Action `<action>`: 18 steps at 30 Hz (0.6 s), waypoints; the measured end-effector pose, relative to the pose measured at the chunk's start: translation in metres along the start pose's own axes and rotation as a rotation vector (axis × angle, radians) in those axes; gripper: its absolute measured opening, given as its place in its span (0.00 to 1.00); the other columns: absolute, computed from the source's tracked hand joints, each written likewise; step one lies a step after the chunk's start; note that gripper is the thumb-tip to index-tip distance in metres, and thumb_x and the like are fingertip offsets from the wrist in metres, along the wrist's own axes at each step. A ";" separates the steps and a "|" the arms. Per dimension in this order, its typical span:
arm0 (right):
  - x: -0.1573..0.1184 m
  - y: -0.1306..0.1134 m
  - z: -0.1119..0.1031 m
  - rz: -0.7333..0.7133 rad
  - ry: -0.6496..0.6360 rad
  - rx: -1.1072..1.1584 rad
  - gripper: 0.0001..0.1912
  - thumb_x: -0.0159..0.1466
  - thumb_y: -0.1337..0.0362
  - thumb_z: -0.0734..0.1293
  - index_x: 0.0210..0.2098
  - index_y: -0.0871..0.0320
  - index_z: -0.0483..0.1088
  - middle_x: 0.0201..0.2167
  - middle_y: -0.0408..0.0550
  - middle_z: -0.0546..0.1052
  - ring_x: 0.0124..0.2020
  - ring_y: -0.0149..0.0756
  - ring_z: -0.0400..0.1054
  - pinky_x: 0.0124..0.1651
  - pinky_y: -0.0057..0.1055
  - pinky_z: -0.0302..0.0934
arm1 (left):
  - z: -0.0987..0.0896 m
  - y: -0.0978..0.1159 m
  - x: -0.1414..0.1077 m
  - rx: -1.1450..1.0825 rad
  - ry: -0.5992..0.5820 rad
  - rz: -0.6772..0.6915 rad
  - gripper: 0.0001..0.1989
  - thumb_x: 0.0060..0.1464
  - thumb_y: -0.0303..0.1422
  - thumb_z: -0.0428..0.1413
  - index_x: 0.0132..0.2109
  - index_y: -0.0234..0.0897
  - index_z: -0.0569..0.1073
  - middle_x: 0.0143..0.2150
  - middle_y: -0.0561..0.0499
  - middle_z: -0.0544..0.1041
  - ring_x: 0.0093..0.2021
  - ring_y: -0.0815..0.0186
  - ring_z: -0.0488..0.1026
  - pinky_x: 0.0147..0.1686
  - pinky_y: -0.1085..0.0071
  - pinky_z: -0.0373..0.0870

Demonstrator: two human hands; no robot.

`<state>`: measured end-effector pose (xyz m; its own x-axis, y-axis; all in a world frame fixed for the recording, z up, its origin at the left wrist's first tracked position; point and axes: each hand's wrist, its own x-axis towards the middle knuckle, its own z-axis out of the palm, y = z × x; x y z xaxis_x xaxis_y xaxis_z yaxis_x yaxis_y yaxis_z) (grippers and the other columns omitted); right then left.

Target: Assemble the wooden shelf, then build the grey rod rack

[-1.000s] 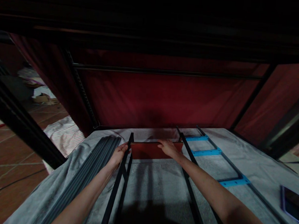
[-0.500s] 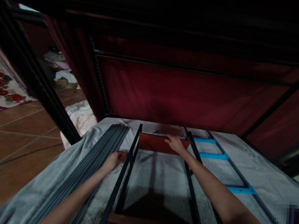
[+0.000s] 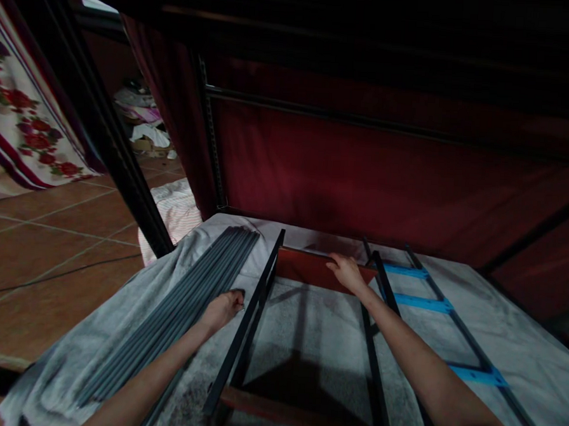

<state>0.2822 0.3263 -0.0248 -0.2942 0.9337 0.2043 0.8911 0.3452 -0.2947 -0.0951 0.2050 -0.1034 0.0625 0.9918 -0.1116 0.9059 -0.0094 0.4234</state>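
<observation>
A dark metal frame (image 3: 247, 314) with a reddish-brown board (image 3: 305, 268) across its far end lies on a grey blanket (image 3: 317, 323). My right hand (image 3: 349, 273) is closed over the top edge of that board, near its right end. Just left of the frame, my left hand (image 3: 223, 308) has its fingers curled together; a tiny thing may be at the fingertips, too small to name. Beneath my left forearm runs a bundle of grey tubes (image 3: 174, 315). A second reddish-brown board (image 3: 297, 416) crosses the near end of the frame.
Another dark frame with blue crosspieces (image 3: 425, 303) lies at the right. Dark posts (image 3: 120, 160) and a red curtain (image 3: 362, 179) surround the bed. Beyond the left post are a tiled floor (image 3: 39, 244), a black cable, a flowered cloth (image 3: 36, 130) and a pile of clothes (image 3: 146, 126).
The view has shifted left, so the scene sits farther right. My left hand has moved slightly away from the frame's left bar. My right hand stays on the far board.
</observation>
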 end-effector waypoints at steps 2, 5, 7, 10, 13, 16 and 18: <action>0.000 0.000 -0.001 -0.009 -0.010 -0.002 0.16 0.67 0.63 0.63 0.53 0.55 0.71 0.55 0.52 0.75 0.55 0.42 0.69 0.59 0.39 0.55 | -0.002 0.005 -0.002 0.019 -0.008 -0.007 0.07 0.57 0.29 0.49 0.37 0.38 0.72 0.35 0.46 0.78 0.38 0.61 0.77 0.41 0.69 0.67; 0.001 0.001 -0.001 -0.023 -0.011 -0.011 0.15 0.67 0.64 0.63 0.53 0.56 0.71 0.54 0.52 0.76 0.54 0.41 0.69 0.58 0.38 0.56 | -0.005 0.012 -0.008 -0.001 -0.009 0.000 0.09 0.58 0.29 0.47 0.39 0.37 0.72 0.38 0.43 0.78 0.41 0.58 0.77 0.43 0.65 0.68; 0.002 0.001 -0.001 -0.024 -0.003 -0.014 0.15 0.67 0.64 0.63 0.52 0.56 0.71 0.53 0.53 0.76 0.54 0.41 0.69 0.58 0.38 0.56 | -0.007 0.014 -0.009 -0.058 0.006 0.003 0.08 0.56 0.28 0.49 0.39 0.37 0.73 0.38 0.42 0.79 0.41 0.57 0.77 0.45 0.64 0.68; 0.003 0.002 0.000 -0.020 -0.004 -0.009 0.15 0.67 0.64 0.63 0.52 0.56 0.71 0.53 0.53 0.76 0.55 0.42 0.69 0.59 0.39 0.55 | -0.016 0.013 0.001 -0.215 0.062 -0.019 0.04 0.53 0.30 0.54 0.35 0.37 0.74 0.34 0.44 0.79 0.39 0.59 0.77 0.43 0.66 0.68; 0.003 0.002 0.001 -0.014 -0.011 -0.001 0.15 0.67 0.64 0.62 0.51 0.55 0.72 0.52 0.52 0.77 0.55 0.42 0.69 0.60 0.39 0.54 | -0.034 0.013 0.027 -0.466 0.163 -0.071 0.04 0.49 0.32 0.57 0.31 0.36 0.72 0.25 0.48 0.75 0.30 0.62 0.75 0.34 0.69 0.69; 0.004 0.003 0.000 -0.003 -0.016 0.008 0.14 0.67 0.63 0.63 0.51 0.54 0.72 0.52 0.51 0.77 0.55 0.42 0.69 0.61 0.41 0.54 | -0.058 0.021 0.059 -0.783 0.297 -0.108 0.08 0.48 0.34 0.59 0.34 0.35 0.71 0.23 0.52 0.73 0.23 0.66 0.72 0.27 0.71 0.69; 0.005 0.003 -0.001 0.002 -0.018 0.018 0.15 0.66 0.63 0.63 0.51 0.54 0.72 0.52 0.51 0.77 0.54 0.42 0.69 0.61 0.41 0.54 | -0.072 0.030 0.078 -0.988 0.373 -0.113 0.10 0.47 0.34 0.60 0.36 0.34 0.71 0.26 0.51 0.75 0.26 0.67 0.74 0.30 0.71 0.72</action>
<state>0.2840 0.3320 -0.0235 -0.2993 0.9357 0.1867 0.8852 0.3453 -0.3118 -0.0927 0.2914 -0.0349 -0.2852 0.9583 0.0155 0.1456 0.0273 0.9890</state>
